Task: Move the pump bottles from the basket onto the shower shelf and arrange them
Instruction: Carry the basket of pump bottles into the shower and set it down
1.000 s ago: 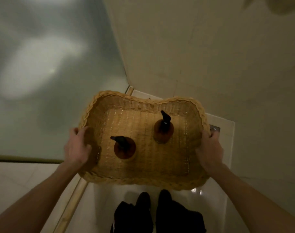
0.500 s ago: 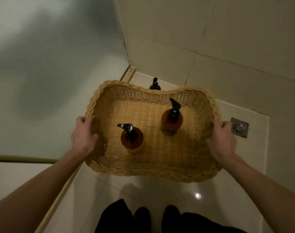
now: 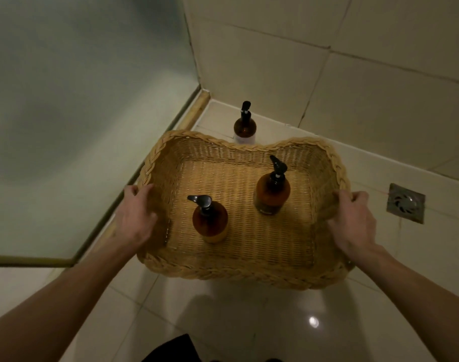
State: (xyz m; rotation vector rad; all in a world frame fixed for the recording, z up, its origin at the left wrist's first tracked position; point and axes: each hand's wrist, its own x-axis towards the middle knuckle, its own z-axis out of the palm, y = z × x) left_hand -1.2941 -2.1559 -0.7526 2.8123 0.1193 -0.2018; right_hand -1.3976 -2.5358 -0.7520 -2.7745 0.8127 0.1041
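**Over shower floor: basket carried with two pump bottles**

Between left hand [image 3: 137,218] and right hand [image 3: 353,220], each grip closed on wicker basket [image 3: 249,270] sides. Inside, upright: near bottle [image 3: 210,222], far bottle [image 3: 272,192]. Beyond rim, third bottle [image 3: 244,126] by corner. Best kept level, lowered gently.

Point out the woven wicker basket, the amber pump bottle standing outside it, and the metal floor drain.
woven wicker basket [image 3: 238,279], head view, near braided rim.
amber pump bottle outside the basket [image 3: 245,127], head view, rounded shoulder.
square metal floor drain [image 3: 405,203], head view, grate centre.
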